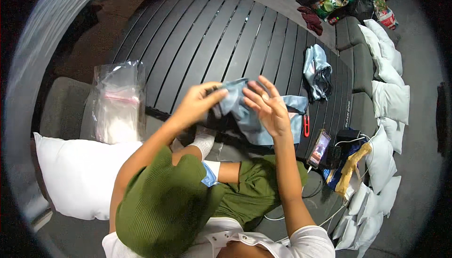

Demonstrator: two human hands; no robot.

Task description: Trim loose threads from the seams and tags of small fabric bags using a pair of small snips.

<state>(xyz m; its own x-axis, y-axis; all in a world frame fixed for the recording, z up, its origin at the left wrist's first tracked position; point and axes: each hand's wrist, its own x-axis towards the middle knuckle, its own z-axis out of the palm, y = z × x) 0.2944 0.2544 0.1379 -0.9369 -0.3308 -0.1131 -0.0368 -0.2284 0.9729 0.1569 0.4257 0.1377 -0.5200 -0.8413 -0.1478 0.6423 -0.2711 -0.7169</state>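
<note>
Two hands work a blue cloth [256, 128] at twelve o'clock, apparently arranging it: the left hand [202, 99] pinches its top edge; the right hand [272, 110] spreads its fingers apart. Holding both sides likely calls for closing them. At one o'clock, a red tool [306, 126] might snag; farther, folded fabric [317, 65] lies.

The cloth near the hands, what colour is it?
The cloth is greyish light blue, clearest in the head view.

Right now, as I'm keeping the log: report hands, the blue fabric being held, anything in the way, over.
Left hand pinching blue fabric. Right hand open, contact unclear. Red tool just right of the fabric; nothing visibly blocking.
</note>
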